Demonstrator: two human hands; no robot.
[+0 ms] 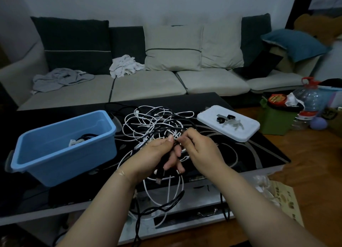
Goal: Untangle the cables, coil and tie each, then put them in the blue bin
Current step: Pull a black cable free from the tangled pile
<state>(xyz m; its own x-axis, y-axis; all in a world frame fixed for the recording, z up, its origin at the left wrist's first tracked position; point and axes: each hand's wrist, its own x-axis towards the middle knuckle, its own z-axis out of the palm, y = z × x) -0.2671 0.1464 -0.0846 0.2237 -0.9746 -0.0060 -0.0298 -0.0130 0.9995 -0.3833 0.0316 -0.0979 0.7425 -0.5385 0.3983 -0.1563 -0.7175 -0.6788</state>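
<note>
— Is any lettering made out in the living-room scene?

— None that can be read. Print is carried by a red lid (277, 99) on the floor at right, but it is blurred beyond reading.

— And the water jug (308, 100) beside it?

— A red-and-white label is seen low on it; no word on it can be told.

— Anything nearer?

— Dark characters are printed on a yellowish paper (285, 200) at the lower right, too small and soft to be deciphered. No marking is shown on the blue bin (61, 150) or the white lid (229, 125) on the table.
</note>
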